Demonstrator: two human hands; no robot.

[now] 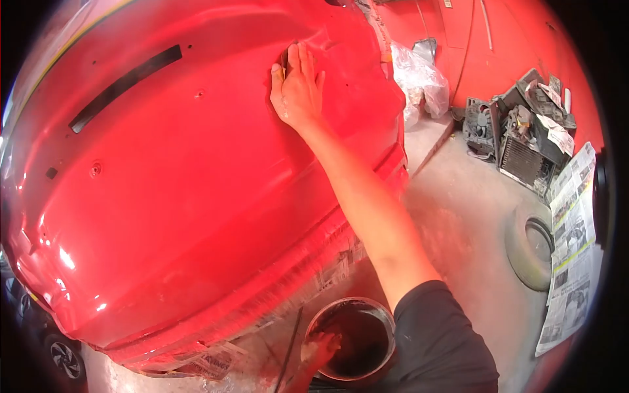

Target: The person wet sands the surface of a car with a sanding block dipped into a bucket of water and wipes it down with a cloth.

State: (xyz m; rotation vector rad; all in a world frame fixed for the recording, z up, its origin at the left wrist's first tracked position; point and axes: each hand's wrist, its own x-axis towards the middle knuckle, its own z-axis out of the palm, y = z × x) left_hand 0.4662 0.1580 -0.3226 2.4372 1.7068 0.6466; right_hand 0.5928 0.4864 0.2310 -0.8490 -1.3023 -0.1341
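Observation:
A large, glossy red car body panel [177, 216], apparently a hood, fills the left and middle of the view. My right hand [298, 88] lies flat against its upper right part, arm stretched out. Between thumb and forefinger shows a dark thin piece [284, 62], mostly hidden under the palm; its kind is unclear. Low in the view stands a round bucket [389, 321] with a dark inside. My left hand [322, 347] is at its left side, fingers curled and seemingly over the rim.
Newspaper masking [337, 270] lines the panel's lower edge. Clear plastic sheeting [419, 82] lies to the upper right. Beyond it are a heap of car parts [521, 134], a tire [524, 252] and a hanging newspaper sheet [570, 255]. A dark car's wheel [64, 359] shows at lower left.

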